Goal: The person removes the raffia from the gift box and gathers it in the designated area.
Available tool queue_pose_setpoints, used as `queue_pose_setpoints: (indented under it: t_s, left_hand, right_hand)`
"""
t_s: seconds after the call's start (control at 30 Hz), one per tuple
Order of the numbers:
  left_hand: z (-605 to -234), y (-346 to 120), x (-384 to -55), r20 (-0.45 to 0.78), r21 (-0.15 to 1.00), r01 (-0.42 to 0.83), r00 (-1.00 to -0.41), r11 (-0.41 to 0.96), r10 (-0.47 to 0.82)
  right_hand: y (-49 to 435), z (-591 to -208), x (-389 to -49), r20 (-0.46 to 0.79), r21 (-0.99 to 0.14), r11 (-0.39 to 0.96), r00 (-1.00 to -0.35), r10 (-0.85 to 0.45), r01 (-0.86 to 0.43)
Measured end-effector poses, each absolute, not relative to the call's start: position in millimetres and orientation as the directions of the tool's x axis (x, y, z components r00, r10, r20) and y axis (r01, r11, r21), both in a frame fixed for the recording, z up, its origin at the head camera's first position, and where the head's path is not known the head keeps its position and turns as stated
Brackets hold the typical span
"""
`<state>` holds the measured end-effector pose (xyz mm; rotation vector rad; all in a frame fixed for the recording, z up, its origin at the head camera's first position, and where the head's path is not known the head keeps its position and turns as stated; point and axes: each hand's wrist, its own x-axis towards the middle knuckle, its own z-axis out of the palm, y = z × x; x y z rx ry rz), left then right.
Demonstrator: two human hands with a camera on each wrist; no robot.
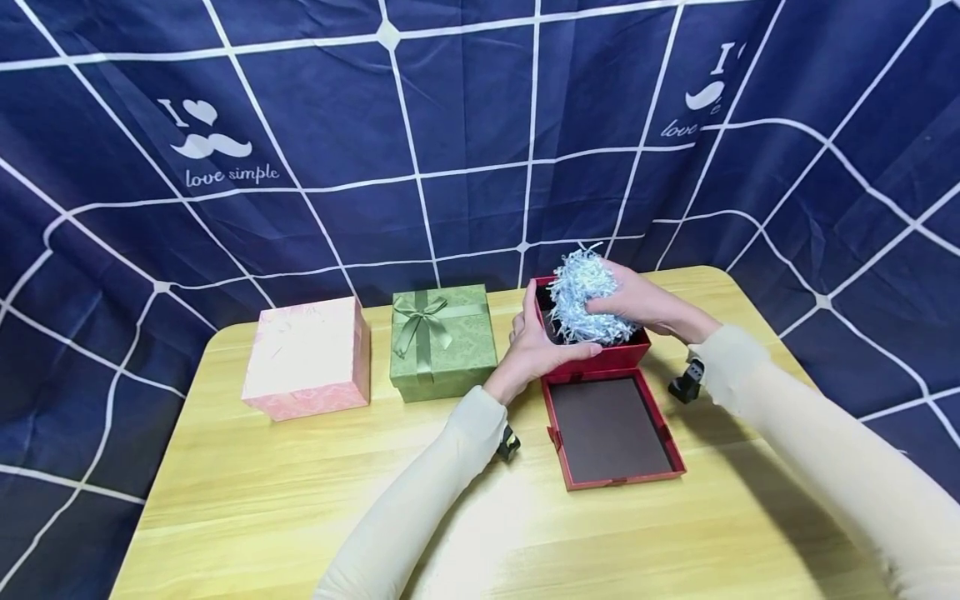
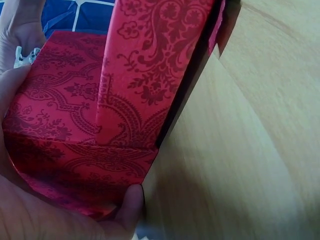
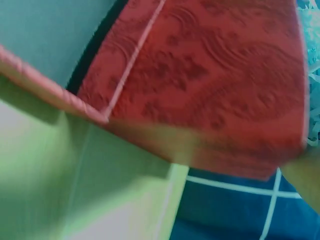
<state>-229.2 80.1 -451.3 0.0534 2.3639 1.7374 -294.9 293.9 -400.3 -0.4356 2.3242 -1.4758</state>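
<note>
A red patterned gift box (image 1: pixel 600 361) stands at the right side of the table, with its dark-lined lid (image 1: pixel 611 429) folded open in front of it. My left hand (image 1: pixel 534 346) grips the box at its left side, thumb along the front wall; the left wrist view shows those fingers around the box's red patterned corner (image 2: pixel 70 165). Over the box opening, my right hand (image 1: pixel 647 300) grips a bundle of pale blue shredded paper (image 1: pixel 585 292), which partly fills the opening and hides most of the inside. In the right wrist view, shredded paper (image 3: pixel 313 65) shows only at the edge.
Left of the red box sits a green gift box (image 1: pixel 442 342) with a ribbon bow, closed. Farther left is a closed pink box (image 1: pixel 307 358). A dark blue cloth with white grid lines (image 1: pixel 465 117) hangs behind the wooden table (image 1: pixel 300 500).
</note>
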Motion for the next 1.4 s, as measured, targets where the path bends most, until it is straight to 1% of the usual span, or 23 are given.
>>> queue_pose_setpoints:
  t_s: [0.27, 0.57, 0.67, 0.8, 0.93, 1.17, 1.23, 1.4]
  left_hand:
    - [-453.5, 79.8, -229.8, -0.137, 0.943, -0.084, -0.98, 0.322, 0.146]
    - [-455.1, 79.8, -229.9, -0.119, 0.952, -0.072, -0.982, 0.299, 0.145]
    - [-456.3, 79.9, -230.2, -0.116, 0.954, -0.07, -0.982, 0.292, 0.146]
    - [-457.2, 79.6, -229.6, -0.115, 0.957, -0.069, -0.982, 0.283, 0.15]
    - [-456.9, 79.4, -228.5, -0.117, 0.961, -0.072, -0.981, 0.269, 0.155]
    - [-455.9, 79.7, -227.5, -0.12, 0.955, -0.073, -0.981, 0.286, 0.15]
    - [-455.7, 80.0, -227.8, -0.125, 0.953, -0.078, -0.981, 0.293, 0.146]
    - [-456.0, 80.2, -229.1, -0.134, 0.949, -0.084, -0.98, 0.303, 0.147]
  right_hand:
    - [316.3, -384.4, -293.4, -0.089, -0.938, 0.343, -0.914, -0.397, -0.057]
    - [345.0, -371.6, -292.8, -0.048, -0.976, 0.216, -0.939, -0.34, -0.029]
    - [354.8, -369.4, -294.3, -0.028, -0.979, 0.199, -0.95, -0.31, -0.036]
    - [366.4, -367.5, -297.3, -0.008, -0.977, 0.208, -0.964, -0.264, -0.049]
    - [378.4, -366.0, -301.3, -0.003, -0.982, 0.185, -0.975, -0.222, -0.039]
    - [399.5, -370.5, -314.7, 0.041, -0.94, 0.332, -0.992, -0.123, -0.08]
    - [405.3, -374.6, -318.3, 0.037, -0.945, 0.321, -0.995, -0.098, -0.067]
    - [419.1, -388.9, -327.2, -0.014, -0.979, 0.202, -0.999, -0.05, 0.003]
